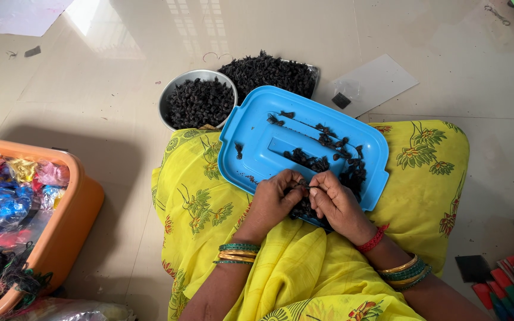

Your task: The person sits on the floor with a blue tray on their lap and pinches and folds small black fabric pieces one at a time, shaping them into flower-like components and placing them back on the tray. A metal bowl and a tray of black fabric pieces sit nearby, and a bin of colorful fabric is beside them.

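My left hand and right hand meet in front of me, knuckles almost touching — fingers of both curled inward, thumb and forefinger tips pinched together. Both forearms angle in from below, wrists bent slightly down — the left wrist sits a little lower than the right.

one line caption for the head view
Both hands, left and right, work a small dark piece over a blue lid.

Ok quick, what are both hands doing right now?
Left hand: grip closed, pinching a small dark dried piece.
Right hand: grip closed on the same piece, above the blue plastic lid.
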